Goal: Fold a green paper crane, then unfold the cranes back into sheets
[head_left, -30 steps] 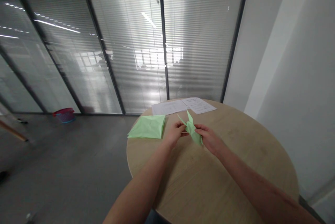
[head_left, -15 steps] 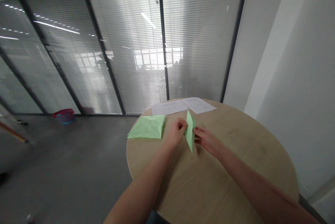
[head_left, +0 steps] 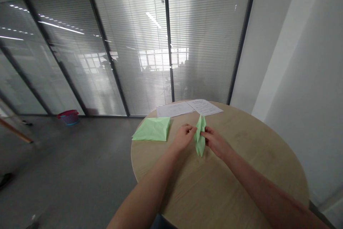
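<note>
Between my two hands a folded piece of light green paper (head_left: 200, 145) stands on edge, its creased layers spread apart and pointed at top and bottom. My left hand (head_left: 185, 135) pinches its left side with thumb and fingers. On the other side my right hand (head_left: 214, 140) grips the paper, its thumb or fingertips reaching onto the folds. To the left of my left hand lies a stack of green paper (head_left: 152, 129), flat on the round wooden table (head_left: 235, 172).
Two white printed sheets (head_left: 205, 107) lie at the table's far edge. Beyond stands a glass partition with blinds (head_left: 144, 79); a white wall (head_left: 305, 89) rises on the right. A red and blue basket (head_left: 69, 117) sits on the grey floor at left.
The folded green paper has turned and its layers have spread, now showing two points at the bottom. My left hand has moved slightly right; both hands stay on the paper.
</note>
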{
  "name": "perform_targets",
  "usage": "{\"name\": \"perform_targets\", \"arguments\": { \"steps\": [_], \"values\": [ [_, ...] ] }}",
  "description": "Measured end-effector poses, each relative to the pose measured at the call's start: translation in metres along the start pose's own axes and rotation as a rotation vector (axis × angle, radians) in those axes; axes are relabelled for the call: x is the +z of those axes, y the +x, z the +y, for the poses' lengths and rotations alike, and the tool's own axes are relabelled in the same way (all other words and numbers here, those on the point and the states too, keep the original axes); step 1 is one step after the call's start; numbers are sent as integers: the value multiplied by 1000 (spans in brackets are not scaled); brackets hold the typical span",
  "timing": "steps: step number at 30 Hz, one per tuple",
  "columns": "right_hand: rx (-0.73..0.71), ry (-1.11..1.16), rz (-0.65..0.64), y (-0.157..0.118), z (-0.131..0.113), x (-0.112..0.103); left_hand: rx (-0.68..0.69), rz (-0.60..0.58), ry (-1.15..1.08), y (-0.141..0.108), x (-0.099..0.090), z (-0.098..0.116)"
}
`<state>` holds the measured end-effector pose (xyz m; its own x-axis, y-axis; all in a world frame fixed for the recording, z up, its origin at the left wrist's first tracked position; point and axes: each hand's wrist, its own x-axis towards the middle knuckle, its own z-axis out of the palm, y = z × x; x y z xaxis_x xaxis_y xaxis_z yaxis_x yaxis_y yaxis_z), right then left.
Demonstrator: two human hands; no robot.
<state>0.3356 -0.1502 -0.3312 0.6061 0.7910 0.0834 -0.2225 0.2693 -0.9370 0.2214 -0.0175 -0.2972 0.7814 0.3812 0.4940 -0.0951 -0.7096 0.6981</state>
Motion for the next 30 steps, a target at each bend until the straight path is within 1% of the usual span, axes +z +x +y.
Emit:
{"name": "perform_targets", "arguments": {
  "steps": [4, 8, 18, 23, 30],
  "values": [
    [-18, -43, -12, -1, -2, 0, 5, -37, -39, -1, 1, 2],
    [-8, -44, 0, -2, -5, 2, -3, -28, -112, -2, 2, 1],
    [0, -67, -6, 2, -1, -3, -159, -15, -391, 2, 7, -7],
    [1, -103, -35, 2, 0, -4, -216, -30, -439, 2, 3, -10],
    [12, -114, -1, 1, -2, -4, -244, -115, -486, 1, 2, -10]
  ]
}}
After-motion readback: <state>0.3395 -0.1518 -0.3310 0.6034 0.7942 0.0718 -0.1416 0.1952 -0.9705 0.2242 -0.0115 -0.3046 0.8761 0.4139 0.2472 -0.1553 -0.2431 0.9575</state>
